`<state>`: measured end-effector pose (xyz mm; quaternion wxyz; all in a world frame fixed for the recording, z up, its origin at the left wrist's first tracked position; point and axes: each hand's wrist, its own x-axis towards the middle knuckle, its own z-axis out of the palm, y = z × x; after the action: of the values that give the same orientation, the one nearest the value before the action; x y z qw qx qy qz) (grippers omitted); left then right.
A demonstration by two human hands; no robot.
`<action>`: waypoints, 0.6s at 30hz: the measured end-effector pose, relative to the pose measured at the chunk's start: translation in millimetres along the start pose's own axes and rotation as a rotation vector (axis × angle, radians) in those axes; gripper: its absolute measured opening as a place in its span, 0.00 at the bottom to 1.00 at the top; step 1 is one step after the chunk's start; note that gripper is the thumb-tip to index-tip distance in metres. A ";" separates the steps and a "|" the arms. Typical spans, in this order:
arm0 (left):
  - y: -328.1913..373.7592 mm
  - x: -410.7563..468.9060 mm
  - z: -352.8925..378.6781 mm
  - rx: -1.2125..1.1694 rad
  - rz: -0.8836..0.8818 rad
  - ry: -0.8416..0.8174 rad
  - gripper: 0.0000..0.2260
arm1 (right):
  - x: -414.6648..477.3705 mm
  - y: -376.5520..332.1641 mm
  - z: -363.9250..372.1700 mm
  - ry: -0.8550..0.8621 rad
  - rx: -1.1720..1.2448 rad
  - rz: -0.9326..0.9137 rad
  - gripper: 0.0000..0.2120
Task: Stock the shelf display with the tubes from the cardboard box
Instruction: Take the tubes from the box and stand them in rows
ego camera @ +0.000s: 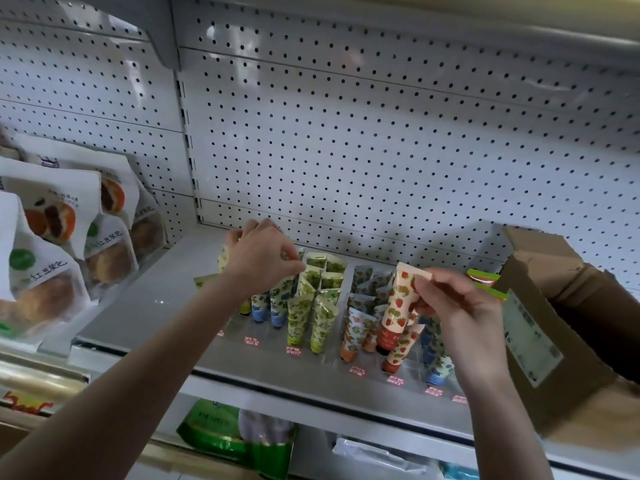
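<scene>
**Strawberry tube held over display, not yet slotted**

The strawberry tube is pinched near its crimped end by the right hand, fingers curled on it. It hangs just above the right part of the display. Its long axis is near upright, slightly tilted: the red cap points down toward the front, the flat crimp up and back. Matching strawberry tubes stand below it, with orange tubes beside them.

Green tubes are stood cap-down further left. They are touched at the tops by the fingertips of the left hand. Its fingers are curled, and yellow tubes stick out behind it, apparently held in the palm.

The box sits open on the shelf, right of the display. The pegboard is behind everything.

Risks, as judged:
- The tube is gripped at the crimp only, so the capped end may swing and miss its slot.
- Standing neighbours could be knocked over by the cap, since the rows are packed tight.
- The palmed yellow tubes may be dropped while the fingertips work.
</scene>
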<state>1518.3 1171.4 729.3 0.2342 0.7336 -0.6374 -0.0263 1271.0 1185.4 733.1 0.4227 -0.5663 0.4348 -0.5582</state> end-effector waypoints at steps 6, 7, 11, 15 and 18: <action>30.4 6.4 9.4 -0.203 0.102 0.026 0.03 | 7.5 -4.2 -27.7 0.122 0.012 -0.057 0.08; 35.1 7.7 11.5 -0.254 0.141 0.020 0.03 | 9.1 -5.4 -32.3 0.148 0.025 -0.067 0.08; 53.1 9.5 21.4 -0.361 0.231 -0.007 0.06 | 16.6 -6.2 -46.5 0.216 0.031 -0.081 0.06; 69.3 12.8 33.6 -0.375 0.277 -0.048 0.02 | 24.2 -3.2 -53.1 0.229 0.000 -0.084 0.06; 77.2 15.4 41.4 -0.364 0.282 -0.047 0.03 | 31.5 -1.2 -56.0 0.236 -0.068 -0.112 0.05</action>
<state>1435.9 1137.9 725.6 0.3492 0.5823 -0.7235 -0.1249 1215.0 1155.6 743.7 0.3176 -0.5341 0.4679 -0.6285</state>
